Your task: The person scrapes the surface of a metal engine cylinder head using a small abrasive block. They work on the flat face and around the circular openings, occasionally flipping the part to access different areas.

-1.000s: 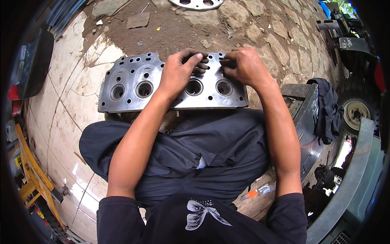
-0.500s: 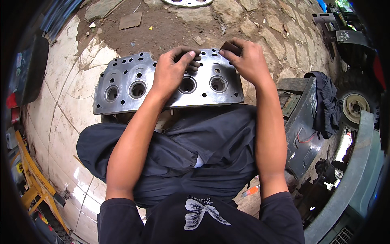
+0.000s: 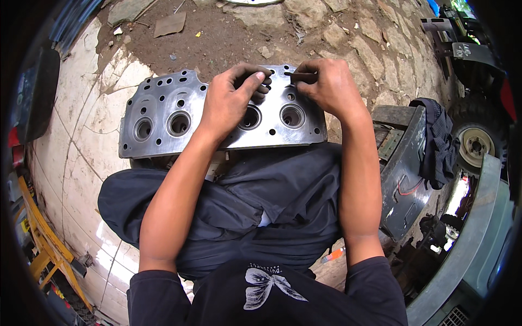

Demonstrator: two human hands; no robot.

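Note:
A grey metal cylinder head [image 3: 204, 138] with a polished face, round valve openings and small holes lies just beyond my lap. My left hand [image 3: 225, 103] is over its middle, fingers curled and thumb pressed toward them; whatever they hold, if anything, is hidden. Above the right part, my right hand [image 3: 334, 87] pinches a small dark piece of what looks like sandpaper [image 3: 295, 77], turned nearly edge-on. Both hands have blackened fingertips. Part of the casting's surface is covered by my left hand and forearm.
To the right stands a dark metal box [image 3: 405, 185] with a striped cloth [image 3: 435, 141] draped over it, beside a wheel [image 3: 477, 143]. A yellow frame [image 3: 46, 233] is at far left. Brown cardboard [image 3: 169, 24] lies on the dirt ahead. An orange-ended item [image 3: 333, 255] rests by my right elbow.
My right hand has lowered slightly and turned, so the dark sheet now shows nearly edge-on. My left hand stays curled in about the same place.

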